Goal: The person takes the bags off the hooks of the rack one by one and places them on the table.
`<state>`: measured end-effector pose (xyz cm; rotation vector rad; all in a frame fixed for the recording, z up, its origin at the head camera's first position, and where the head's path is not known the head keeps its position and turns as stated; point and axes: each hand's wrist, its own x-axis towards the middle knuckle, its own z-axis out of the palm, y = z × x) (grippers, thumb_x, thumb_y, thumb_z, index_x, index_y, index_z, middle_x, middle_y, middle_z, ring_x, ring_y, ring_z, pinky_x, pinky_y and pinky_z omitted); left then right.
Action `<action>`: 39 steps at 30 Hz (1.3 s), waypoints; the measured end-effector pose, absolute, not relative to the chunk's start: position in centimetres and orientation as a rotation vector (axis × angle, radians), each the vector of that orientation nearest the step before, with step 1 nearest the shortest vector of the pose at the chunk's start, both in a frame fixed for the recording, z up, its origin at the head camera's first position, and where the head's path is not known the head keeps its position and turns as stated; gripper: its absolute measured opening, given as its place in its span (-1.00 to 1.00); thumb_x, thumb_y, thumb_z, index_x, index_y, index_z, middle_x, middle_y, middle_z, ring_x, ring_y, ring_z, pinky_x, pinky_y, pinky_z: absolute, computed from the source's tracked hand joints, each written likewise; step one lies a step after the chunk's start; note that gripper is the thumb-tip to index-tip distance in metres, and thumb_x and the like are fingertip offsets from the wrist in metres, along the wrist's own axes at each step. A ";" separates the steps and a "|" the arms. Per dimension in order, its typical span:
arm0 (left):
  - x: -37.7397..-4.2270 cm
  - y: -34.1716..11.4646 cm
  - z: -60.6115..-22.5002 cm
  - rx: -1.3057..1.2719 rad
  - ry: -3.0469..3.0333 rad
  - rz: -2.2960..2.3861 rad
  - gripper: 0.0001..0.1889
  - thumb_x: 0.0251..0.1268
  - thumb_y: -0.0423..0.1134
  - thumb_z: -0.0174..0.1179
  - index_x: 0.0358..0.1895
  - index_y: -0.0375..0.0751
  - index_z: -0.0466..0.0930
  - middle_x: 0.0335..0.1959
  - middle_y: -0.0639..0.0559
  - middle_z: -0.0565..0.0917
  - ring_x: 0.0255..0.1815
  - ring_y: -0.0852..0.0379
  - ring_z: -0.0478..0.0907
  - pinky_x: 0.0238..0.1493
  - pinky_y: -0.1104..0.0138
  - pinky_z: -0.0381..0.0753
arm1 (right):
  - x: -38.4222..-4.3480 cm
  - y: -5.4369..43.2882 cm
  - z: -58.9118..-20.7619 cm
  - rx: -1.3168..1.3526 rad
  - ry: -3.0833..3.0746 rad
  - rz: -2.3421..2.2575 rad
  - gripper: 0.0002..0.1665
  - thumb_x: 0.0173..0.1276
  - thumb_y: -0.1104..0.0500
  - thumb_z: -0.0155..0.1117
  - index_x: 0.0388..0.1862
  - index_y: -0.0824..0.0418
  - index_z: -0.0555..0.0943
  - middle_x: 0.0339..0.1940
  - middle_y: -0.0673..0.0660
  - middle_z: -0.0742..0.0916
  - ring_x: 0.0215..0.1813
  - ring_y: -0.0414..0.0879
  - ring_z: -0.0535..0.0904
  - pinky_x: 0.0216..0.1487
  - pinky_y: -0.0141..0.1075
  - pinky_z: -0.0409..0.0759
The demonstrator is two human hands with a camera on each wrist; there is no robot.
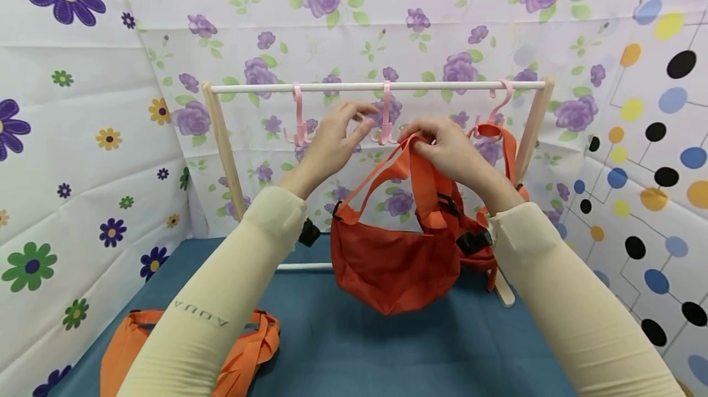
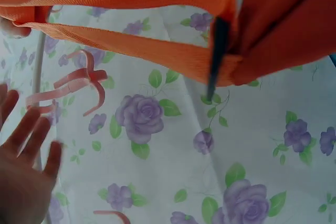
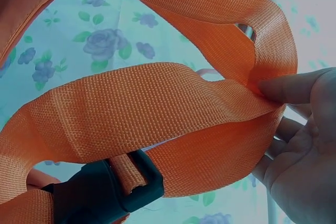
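My right hand (image 1: 445,145) pinches the gathered orange strap (image 3: 126,108) of a red-orange shoulder bag (image 1: 393,268) between thumb and fingers. The bag hangs below it, over the blue tabletop, and a black buckle (image 3: 105,187) shows on the strap in the right wrist view. Just right of my left hand (image 1: 332,145) is the middle pink hook (image 1: 386,120), which hangs from a white rail (image 1: 249,88). That hand holds nothing; its fingers are spread in the left wrist view. The strap's top, in my right fingers, is close beside the middle hook's prongs.
A second red-orange bag (image 1: 478,237) hangs from the right pink hook (image 1: 502,102), partly behind the held bag. Another pink hook (image 1: 298,117) hangs at left. An orange bag (image 1: 129,345) lies on the table (image 1: 343,354), partly under my left sleeve. Wooden posts (image 1: 224,151) support the rail.
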<state>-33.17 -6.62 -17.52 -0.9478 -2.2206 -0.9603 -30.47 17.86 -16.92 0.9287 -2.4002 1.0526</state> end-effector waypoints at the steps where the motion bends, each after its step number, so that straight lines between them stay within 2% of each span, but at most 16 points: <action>1: -32.9 -6.9 -18.0 -0.998 -2.259 -1.007 -0.62 0.70 -0.11 0.01 0.36 -0.19 0.53 0.22 -0.10 0.55 0.21 -0.02 0.49 0.24 0.12 0.48 | -30.5 17.9 -17.1 0.929 -2.399 1.051 -0.71 0.61 0.33 0.08 0.04 0.20 0.75 -0.05 0.16 0.73 -0.21 0.02 0.52 -0.23 -0.29 0.48; 5: -31.8 -8.1 -20.3 -1.160 -2.454 -1.102 -0.37 0.65 0.22 -0.05 0.52 -0.13 0.37 0.31 -0.10 0.46 0.24 0.00 0.46 0.22 0.04 0.50 | -30.5 17.8 -17.3 0.927 -2.396 1.050 -0.71 0.61 0.34 0.08 0.05 0.22 0.75 -0.06 0.17 0.73 -0.25 0.02 0.51 -0.27 -0.30 0.47; 8: -31.2 -8.9 -22.2 -1.222 -2.579 -1.089 -0.19 0.49 0.38 0.04 0.61 -0.01 0.24 0.44 -0.07 0.34 0.34 -0.01 0.39 0.30 -0.02 0.46 | -30.6 17.7 -17.3 0.915 -2.399 1.038 -0.70 0.60 0.34 0.09 0.05 0.21 0.76 -0.10 0.17 0.72 -0.28 0.03 0.50 -0.29 -0.29 0.46; 10: -30.9 -9.2 -23.3 -1.212 -2.657 -1.075 -0.15 0.43 0.35 0.18 0.64 0.06 0.16 0.49 -0.05 0.29 0.38 -0.01 0.36 0.33 -0.02 0.45 | -30.5 17.8 -17.2 0.902 -2.402 1.026 -0.70 0.61 0.33 0.09 0.04 0.19 0.76 -0.12 0.17 0.72 -0.30 0.04 0.48 -0.30 -0.29 0.45; 13: -30.7 -9.5 -24.7 -1.173 -2.738 -1.032 -0.07 0.37 0.14 0.38 0.68 0.05 0.07 0.49 -0.08 0.29 0.42 -0.08 0.35 0.36 -0.02 0.46 | -30.2 17.9 -17.1 0.880 -2.412 1.030 -0.70 0.61 0.31 0.08 0.04 0.17 0.76 -0.12 0.17 0.71 -0.30 0.04 0.47 -0.31 -0.29 0.45; 17: -30.7 -9.9 -26.3 -1.125 -2.802 -0.971 -0.01 0.30 -0.02 0.49 0.67 0.00 0.06 0.46 -0.15 0.33 0.43 -0.13 0.37 0.36 -0.03 0.48 | -30.1 18.0 -17.2 0.870 -2.420 1.043 -0.70 0.62 0.31 0.07 0.03 0.17 0.76 -0.12 0.17 0.70 -0.27 0.04 0.46 -0.29 -0.29 0.44; 25: -31.0 -10.5 -27.7 -1.110 -2.838 -1.026 -0.19 0.35 -0.20 0.45 0.58 -0.05 0.22 0.22 -0.10 0.56 0.14 0.03 0.60 0.20 0.09 0.60 | -29.8 18.2 -17.4 0.876 -2.411 1.043 -0.71 0.61 0.31 0.08 0.01 0.18 0.76 -0.17 0.17 0.68 -0.28 0.04 0.45 -0.29 -0.29 0.43; 30: -30.7 -11.1 -27.1 -1.117 -2.830 -1.023 -0.37 0.39 -0.29 0.41 0.46 -0.11 0.36 0.02 -0.06 0.64 -0.04 0.07 0.63 0.06 0.15 0.63 | -29.7 18.5 -17.5 0.883 -2.414 1.033 -0.72 0.61 0.30 0.08 0.01 0.17 0.75 -0.18 0.16 0.68 -0.27 0.05 0.46 -0.28 -0.28 0.45; 35: -30.3 -11.8 -26.4 -1.129 -2.814 -1.035 -0.46 0.37 -0.34 0.41 0.36 -0.12 0.46 -0.08 -0.05 0.67 -0.11 0.06 0.62 0.00 0.19 0.64 | -29.9 19.0 -17.6 0.886 -2.437 1.043 -0.72 0.63 0.28 0.07 0.06 0.19 0.74 -0.16 0.18 0.69 -0.26 0.06 0.50 -0.30 -0.31 0.49; 39: -29.9 -12.2 -25.7 -1.149 -2.798 -1.023 -0.52 0.36 -0.30 0.42 0.30 -0.11 0.54 -0.07 -0.03 0.67 -0.10 0.06 0.59 0.01 0.17 0.60 | -30.3 19.6 -18.0 0.858 -2.471 1.053 -0.71 0.64 0.28 0.06 0.09 0.22 0.72 -0.13 0.21 0.71 -0.27 0.06 0.53 -0.31 -0.33 0.52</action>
